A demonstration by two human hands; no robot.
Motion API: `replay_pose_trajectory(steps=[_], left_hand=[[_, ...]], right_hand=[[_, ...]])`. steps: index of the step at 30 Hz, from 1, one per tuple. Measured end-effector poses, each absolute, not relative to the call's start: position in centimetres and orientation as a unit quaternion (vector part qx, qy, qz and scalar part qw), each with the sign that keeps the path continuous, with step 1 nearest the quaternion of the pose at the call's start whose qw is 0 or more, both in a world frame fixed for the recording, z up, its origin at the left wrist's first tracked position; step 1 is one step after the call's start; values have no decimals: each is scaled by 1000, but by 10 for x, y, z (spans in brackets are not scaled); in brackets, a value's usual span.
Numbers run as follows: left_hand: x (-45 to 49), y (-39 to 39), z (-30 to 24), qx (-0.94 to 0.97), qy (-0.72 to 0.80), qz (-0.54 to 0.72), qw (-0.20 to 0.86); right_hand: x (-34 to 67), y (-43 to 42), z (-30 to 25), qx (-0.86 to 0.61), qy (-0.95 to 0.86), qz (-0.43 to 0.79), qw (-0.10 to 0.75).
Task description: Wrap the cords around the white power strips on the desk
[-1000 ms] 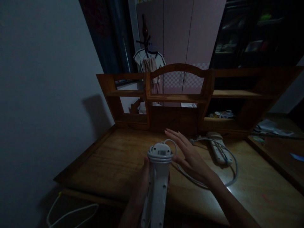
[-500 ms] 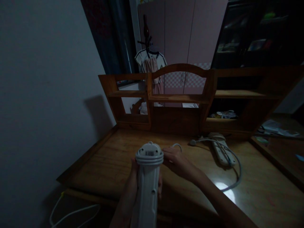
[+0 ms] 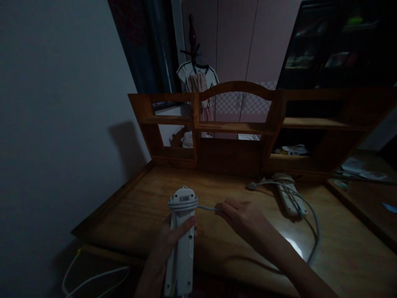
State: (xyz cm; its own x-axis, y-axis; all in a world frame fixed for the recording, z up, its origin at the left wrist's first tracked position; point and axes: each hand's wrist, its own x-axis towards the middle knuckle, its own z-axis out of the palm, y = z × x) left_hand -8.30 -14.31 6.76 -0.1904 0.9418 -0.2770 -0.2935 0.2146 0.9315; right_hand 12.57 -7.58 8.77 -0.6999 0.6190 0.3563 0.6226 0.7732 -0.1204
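Note:
A white power strip [image 3: 185, 252] is tilted upward in front of me, its underside facing me and a barcode label near its top end. My left hand [image 3: 178, 236] grips it round the middle, thumb across the back. Several turns of grey cord [image 3: 182, 204] wrap its neck below the hanging loop. From there the cord runs taut to the right, pinched in the fingers of my right hand [image 3: 237, 215]. More grey cord [image 3: 314, 231] curves over the desk beyond my right forearm.
On the wooden desk [image 3: 149, 207] a second power strip [image 3: 290, 196] lies at the right, with a plug [image 3: 252, 186] beside it. A wooden shelf unit [image 3: 229, 155] closes off the back. White wire [image 3: 93, 277] hangs at the front left; a wall [image 3: 77, 124] bounds the left.
The power strip and my left hand have shifted left, and more of the strip's back shows. My right hand has moved away from the strip, drawing a straight stretch of cord between them.

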Motion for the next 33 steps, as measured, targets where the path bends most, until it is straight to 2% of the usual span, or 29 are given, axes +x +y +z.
replay_pose_trajectory(steps=[6,14,19,24,27,30,33], left_hand=[[-80,-135,60,352,616,537,456],[-78,-127,61,432,679,522,283],[-51,-122,60,495,762,382,170],[-24,-130,60,595,746,245,170],[-13,-138,52,648,716,215,147],[-4,-143,46,689,674,220,152],[3,-148,50,719,627,222,203]], right_hand=[[127,-91,97,-348,-919,-13,183],[143,-109,95,-346,-913,-19,215],[142,-128,110,-241,-942,-90,215],[142,-140,119,-208,-948,-119,211],[145,-141,115,-210,-952,-103,197],[152,-136,113,-222,-951,-54,206],[166,-125,121,-255,-937,50,232]])
